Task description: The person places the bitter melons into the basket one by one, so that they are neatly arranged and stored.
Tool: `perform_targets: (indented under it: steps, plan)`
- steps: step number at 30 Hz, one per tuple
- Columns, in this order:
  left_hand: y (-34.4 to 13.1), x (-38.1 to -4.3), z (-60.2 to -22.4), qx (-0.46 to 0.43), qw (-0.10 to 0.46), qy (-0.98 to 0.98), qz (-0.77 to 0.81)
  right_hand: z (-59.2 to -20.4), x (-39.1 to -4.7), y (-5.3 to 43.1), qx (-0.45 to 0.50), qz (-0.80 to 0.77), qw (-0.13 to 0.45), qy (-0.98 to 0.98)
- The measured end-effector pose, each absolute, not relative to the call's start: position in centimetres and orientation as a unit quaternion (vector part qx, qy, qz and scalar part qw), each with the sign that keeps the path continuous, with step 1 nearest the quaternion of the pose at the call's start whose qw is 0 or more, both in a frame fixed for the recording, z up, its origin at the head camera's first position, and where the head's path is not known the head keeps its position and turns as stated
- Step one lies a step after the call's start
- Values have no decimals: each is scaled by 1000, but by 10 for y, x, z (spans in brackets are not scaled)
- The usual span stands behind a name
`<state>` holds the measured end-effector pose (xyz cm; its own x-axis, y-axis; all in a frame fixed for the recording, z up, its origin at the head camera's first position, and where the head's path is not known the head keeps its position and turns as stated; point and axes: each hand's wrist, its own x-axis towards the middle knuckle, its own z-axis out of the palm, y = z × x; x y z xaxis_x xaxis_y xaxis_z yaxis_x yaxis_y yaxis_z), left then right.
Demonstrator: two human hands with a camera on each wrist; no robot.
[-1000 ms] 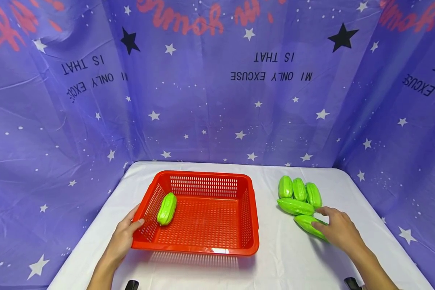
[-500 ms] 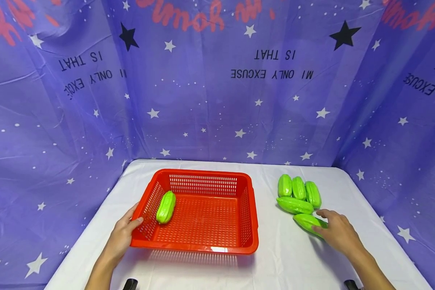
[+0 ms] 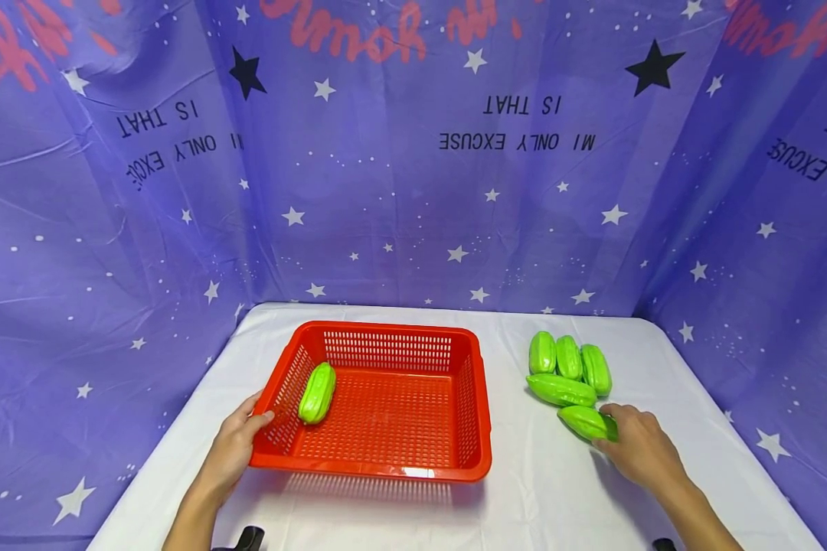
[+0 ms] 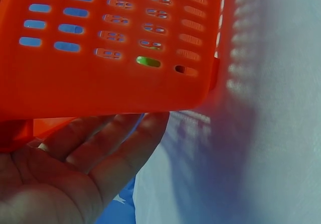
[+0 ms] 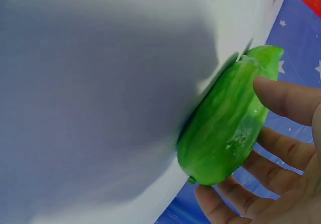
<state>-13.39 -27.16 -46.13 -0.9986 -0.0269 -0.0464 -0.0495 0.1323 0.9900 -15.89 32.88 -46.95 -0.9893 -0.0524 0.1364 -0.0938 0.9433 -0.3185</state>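
My left hand [image 3: 233, 444] grips the left rim of a red plastic basket [image 3: 386, 473], thumb over the rim; in the left wrist view its fingers [image 4: 130, 148] show beneath the rim. One green star fruit [image 3: 317, 393] lies inside, along the left wall. At the right, my right hand [image 3: 639, 445] holds another ridged green star fruit [image 3: 580, 422] between thumb and fingers. The right wrist view shows that star fruit [image 5: 225, 123] close against the white cloth, thumb on one side and fingers along the other. Its near end is hidden by the hand in the head view.
Behind the right hand, one star fruit [image 3: 560, 390] lies crosswise before three more star fruit [image 3: 569, 358] in a row. A white cloth [image 3: 517, 490] covers the table. Purple star-print curtains [image 3: 413, 191] enclose its back and sides. Black pieces [image 3: 250, 539] show at the bottom edge.
My right hand's fingers have closed further around the nearest star fruit, which has turned slightly. The left hand and basket stay in place.
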Motion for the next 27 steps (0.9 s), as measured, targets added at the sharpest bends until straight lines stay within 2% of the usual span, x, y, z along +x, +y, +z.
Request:
perform_targets:
  steps: [13,27]
  plan:
    - [-270,-134,-459,-44,16,748,662,-473,-153,330,22,166,47,-985]
    - [-270,-134,-460,-48,8,751,658,-459,-152,318,48,203,103,-972]
